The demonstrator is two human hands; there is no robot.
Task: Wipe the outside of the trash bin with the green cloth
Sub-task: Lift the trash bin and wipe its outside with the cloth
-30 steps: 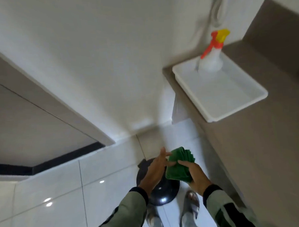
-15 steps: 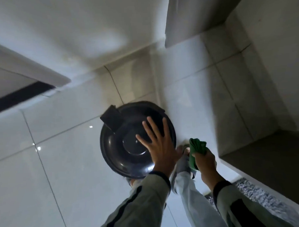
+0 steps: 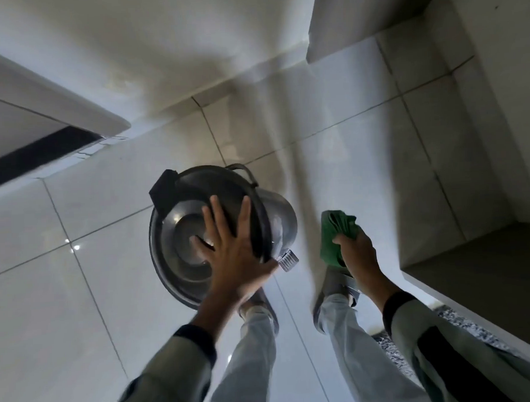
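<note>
Green cloth [image 3: 335, 237], one, in right hand [image 3: 355, 251]; one bin [image 3: 276, 218].

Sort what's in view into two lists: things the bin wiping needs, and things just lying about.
Needed for the job:
trash bin
green cloth
left hand, flat on the bin's lid
right hand, gripping the cloth

Just there:
barcode tag by the bin's rim
speckled mat

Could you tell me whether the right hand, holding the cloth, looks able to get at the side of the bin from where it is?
Probably yes. The right hand grips the green cloth beside the bin, with only bare floor between them.
</note>
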